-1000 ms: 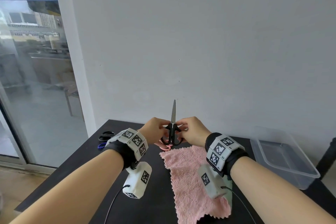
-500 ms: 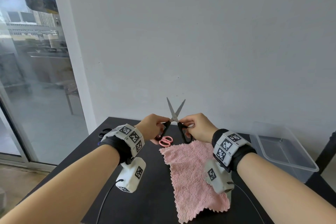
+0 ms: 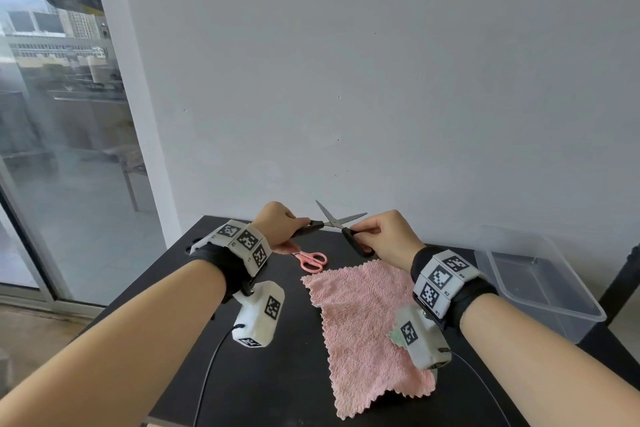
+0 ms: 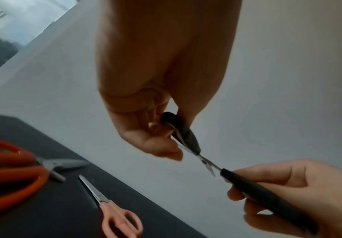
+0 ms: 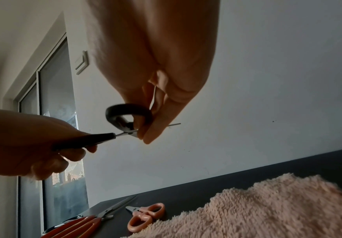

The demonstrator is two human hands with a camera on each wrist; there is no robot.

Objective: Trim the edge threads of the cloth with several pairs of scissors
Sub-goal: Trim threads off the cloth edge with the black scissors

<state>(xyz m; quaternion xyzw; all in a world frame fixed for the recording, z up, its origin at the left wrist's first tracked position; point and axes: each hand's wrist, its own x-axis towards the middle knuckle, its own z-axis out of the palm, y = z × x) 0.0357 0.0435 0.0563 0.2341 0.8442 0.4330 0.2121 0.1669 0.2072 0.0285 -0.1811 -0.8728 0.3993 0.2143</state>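
Observation:
Black-handled scissors (image 3: 335, 222) hang in the air above the table's far edge, blades spread wide apart. My left hand (image 3: 278, 226) grips one black handle (image 4: 183, 132) and my right hand (image 3: 384, 236) grips the other handle (image 5: 129, 115). A pink terry cloth (image 3: 367, 329) lies flat on the black table (image 3: 270, 385) below my right wrist. Small pink scissors (image 3: 311, 260) lie shut on the table beside the cloth's far left corner, also seen in the left wrist view (image 4: 117, 217) and the right wrist view (image 5: 145, 215).
Orange-handled shears (image 4: 13, 170) lie at the table's left, partly hidden behind my left wrist in the head view. A clear plastic tub (image 3: 533, 281) stands at the right. A grey wall rises behind the table, and a glass door (image 3: 62, 149) is at the left.
The black scissors went from shut and upright to spread wide, as my hands pulled the two handles apart and lowered them slightly.

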